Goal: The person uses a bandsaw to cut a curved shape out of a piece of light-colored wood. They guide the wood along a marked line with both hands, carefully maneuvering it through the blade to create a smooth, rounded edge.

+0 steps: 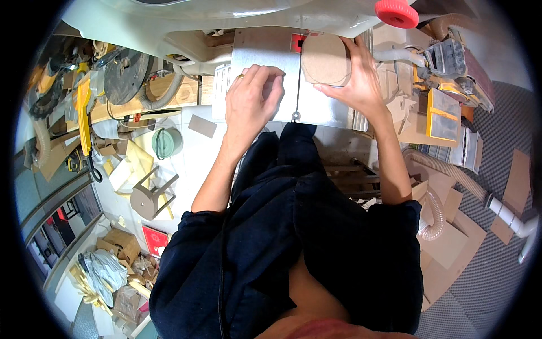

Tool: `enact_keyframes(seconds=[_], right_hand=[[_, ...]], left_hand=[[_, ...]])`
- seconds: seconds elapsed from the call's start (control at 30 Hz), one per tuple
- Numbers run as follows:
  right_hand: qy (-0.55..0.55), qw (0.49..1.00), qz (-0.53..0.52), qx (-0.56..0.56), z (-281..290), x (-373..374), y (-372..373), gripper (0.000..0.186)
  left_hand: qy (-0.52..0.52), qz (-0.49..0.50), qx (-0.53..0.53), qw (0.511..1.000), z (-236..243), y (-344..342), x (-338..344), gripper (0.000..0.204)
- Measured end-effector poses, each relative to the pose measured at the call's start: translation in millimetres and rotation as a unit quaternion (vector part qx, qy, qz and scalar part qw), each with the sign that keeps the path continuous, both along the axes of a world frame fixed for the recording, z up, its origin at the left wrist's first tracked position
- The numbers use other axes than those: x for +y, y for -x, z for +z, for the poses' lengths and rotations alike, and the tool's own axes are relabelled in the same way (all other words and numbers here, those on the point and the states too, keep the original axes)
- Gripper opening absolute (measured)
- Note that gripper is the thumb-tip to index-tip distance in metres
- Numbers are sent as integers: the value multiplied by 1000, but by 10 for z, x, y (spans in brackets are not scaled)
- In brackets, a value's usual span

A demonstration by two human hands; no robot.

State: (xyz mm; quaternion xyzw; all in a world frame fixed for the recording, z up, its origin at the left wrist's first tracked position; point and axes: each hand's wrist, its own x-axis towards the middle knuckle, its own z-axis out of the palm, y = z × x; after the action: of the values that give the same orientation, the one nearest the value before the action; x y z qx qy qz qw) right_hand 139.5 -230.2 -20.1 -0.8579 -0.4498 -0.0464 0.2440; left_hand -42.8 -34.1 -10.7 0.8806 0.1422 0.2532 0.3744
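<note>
On a metal machine table [248, 48], split by a slot, lies a roughly round brown fiberboard piece [324, 59]; a curved pencil-like line shows on its face. My right hand [361, 76] grips its right side, thumb at the near edge and fingers at the far edge. My left hand [254, 96], with a ring on one finger, rests on the left part of the table, apart from the board. Its fingers are curled in, and whatever they hold, if anything, is hidden. A red insert [296, 43] sits by the slot, beside the board's left edge.
The pale machine body [226, 22] overhangs the table, with a red knob [397, 12] at upper right. A sander [451, 62] and offcuts stand to the right. Leftward are a wooden bench [164, 90], a green bucket [164, 143] and a stool [148, 200] on the floor.
</note>
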Motion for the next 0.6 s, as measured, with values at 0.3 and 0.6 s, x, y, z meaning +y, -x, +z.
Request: enact_keyframes(seconds=[0.3,0.6], right_hand=[[5,1000,5,16,36,-9,19,130],[4,1000,12,0,35,-8,9,128]], left_hand=[[-2,2,-1,1000,3,-4,-1,9],[1,4,-7,1000,11,-8,-7,9]])
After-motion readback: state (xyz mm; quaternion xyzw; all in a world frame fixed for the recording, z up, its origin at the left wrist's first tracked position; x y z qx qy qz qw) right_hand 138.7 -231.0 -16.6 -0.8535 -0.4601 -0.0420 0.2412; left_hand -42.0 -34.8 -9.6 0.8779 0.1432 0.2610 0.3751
